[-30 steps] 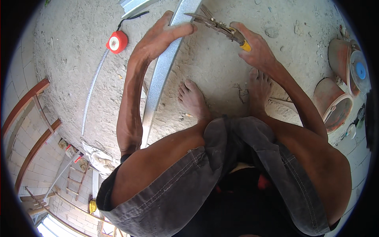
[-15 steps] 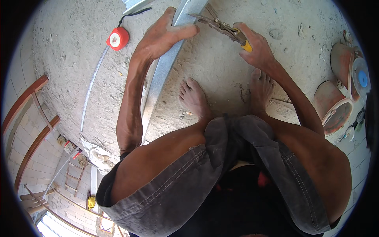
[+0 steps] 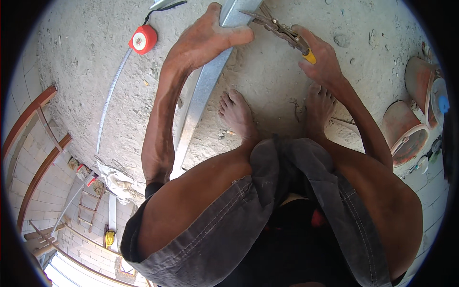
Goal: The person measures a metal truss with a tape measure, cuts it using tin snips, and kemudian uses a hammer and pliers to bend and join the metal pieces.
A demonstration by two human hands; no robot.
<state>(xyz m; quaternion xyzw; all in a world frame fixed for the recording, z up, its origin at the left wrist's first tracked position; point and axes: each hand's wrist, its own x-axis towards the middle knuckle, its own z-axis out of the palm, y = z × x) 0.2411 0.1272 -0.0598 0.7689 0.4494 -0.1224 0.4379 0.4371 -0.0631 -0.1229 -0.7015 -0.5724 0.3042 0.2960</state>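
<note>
The left hand (image 3: 203, 43) holds tight to a long, shiny metal bar (image 3: 205, 86). The right hand (image 3: 325, 58) grips snips (image 3: 283, 33) (partly yellow) – tip by the bar's edge.

The scene is bright, with a soft and quite even light on the pale floor (image 3: 272, 76). Only a weak shadow lies between the feet (image 3: 237, 115). The metal bar (image 3: 205, 91) shines, and its lower part is almost white. At the lower left, an opening (image 3: 67, 275) is so bright that its details are lost. The black cloth (image 3: 287, 248) below the knees is so dark that its folds hardly show. The left hand (image 3: 203, 40) and the right hand (image 3: 324, 57) look fairly sharp; small things at the far left look softer. Near the rim, the brown beams (image 3: 37, 182) bend strongly, and black corners close the round view.
</note>
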